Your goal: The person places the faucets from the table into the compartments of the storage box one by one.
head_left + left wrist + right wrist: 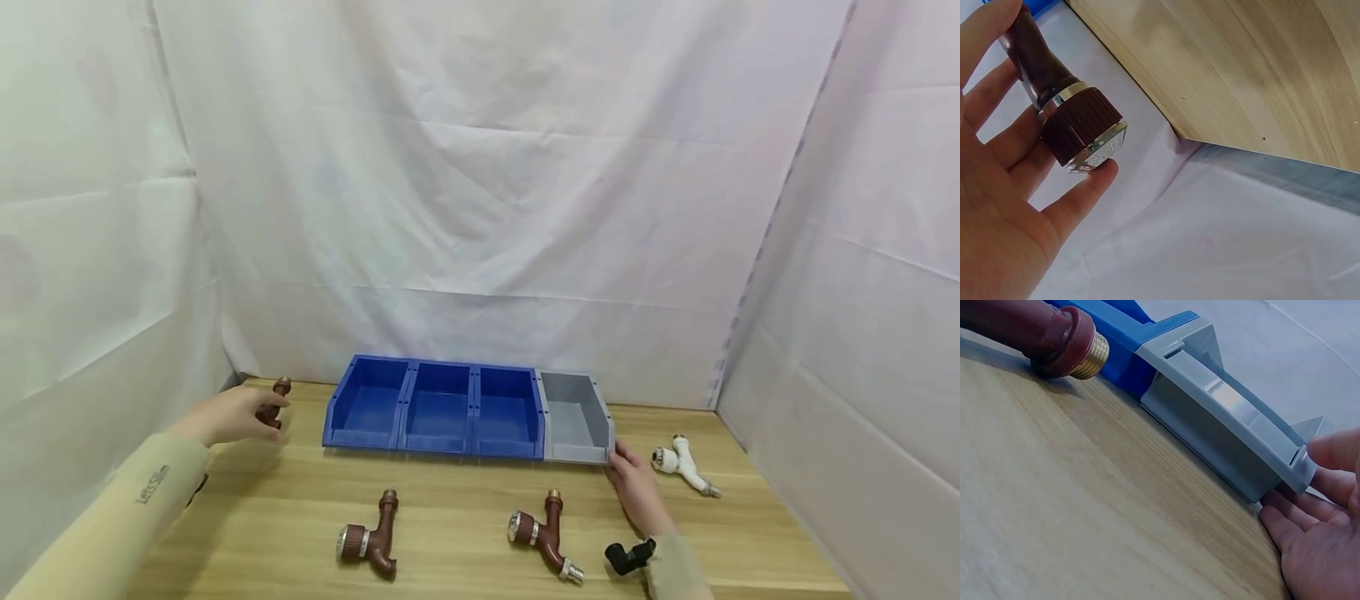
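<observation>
My left hand point(232, 417) holds a brown tap point(1082, 128) at the far left of the table, its ribbed knob with a silver cap lying against the fingers in the left wrist view. At the right end of a joined row of bins, my right hand point(636, 490) grips the front corner of the grey bin point(576, 454). The thumb is at the bin's rim and the other fingers are tucked low against its side, partly hidden. Three blue bins point(435, 443) adjoin the grey one on its left.
In front of the bins lie a brown tap point(384, 533) and another brown tap with a silver nozzle point(551, 537). A white tap point(684, 460) lies right of my right hand. White cloth point(480, 208) hangs behind and on both sides of the wooden table point(450, 500).
</observation>
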Action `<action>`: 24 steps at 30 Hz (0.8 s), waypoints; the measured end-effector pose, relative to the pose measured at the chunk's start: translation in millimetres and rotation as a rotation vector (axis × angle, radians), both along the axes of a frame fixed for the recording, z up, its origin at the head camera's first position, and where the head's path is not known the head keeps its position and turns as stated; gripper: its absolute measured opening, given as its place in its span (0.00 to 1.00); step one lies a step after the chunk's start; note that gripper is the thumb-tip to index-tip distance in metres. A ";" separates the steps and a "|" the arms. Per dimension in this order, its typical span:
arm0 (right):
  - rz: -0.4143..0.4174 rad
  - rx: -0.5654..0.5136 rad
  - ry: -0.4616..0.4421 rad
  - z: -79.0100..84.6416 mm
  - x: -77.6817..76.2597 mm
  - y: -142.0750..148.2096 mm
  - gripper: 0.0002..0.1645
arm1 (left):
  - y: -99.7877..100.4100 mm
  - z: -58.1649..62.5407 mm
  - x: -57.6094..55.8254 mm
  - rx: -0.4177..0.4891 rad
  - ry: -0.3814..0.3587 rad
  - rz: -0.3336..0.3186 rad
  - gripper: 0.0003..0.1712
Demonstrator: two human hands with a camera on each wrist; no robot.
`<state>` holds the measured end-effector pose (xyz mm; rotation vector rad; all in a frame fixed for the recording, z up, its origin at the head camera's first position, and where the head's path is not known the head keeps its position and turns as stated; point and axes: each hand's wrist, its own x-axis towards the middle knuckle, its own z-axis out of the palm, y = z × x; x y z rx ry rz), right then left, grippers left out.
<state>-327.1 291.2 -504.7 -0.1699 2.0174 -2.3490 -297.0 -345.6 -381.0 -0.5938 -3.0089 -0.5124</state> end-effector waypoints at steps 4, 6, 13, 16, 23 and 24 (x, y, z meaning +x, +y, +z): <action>0.000 0.043 -0.022 -0.7 1.6 1.7 0.35 | 0.3 -4.3 3.1 -0.017 0.000 -0.010 0.36; -0.014 0.056 -0.025 -0.2 1.2 1.7 0.35 | 0.6 -3.2 3.6 -0.019 0.023 -0.012 0.36; -0.017 0.034 -0.025 1.2 -1.3 2.7 0.35 | 1.3 7.8 3.4 -0.018 0.022 -0.013 0.36; -0.014 0.026 -0.030 -0.4 -2.0 3.8 0.35 | 1.8 8.4 4.6 -0.014 -0.009 -0.006 0.36; -0.004 0.034 -0.002 -1.2 -1.8 4.2 0.36 | 2.1 8.2 1.4 -0.026 -0.016 -0.008 0.36; -0.005 0.028 0.000 -1.1 -1.9 4.1 0.36 | 2.6 8.8 0.9 -0.027 -0.017 -0.006 0.36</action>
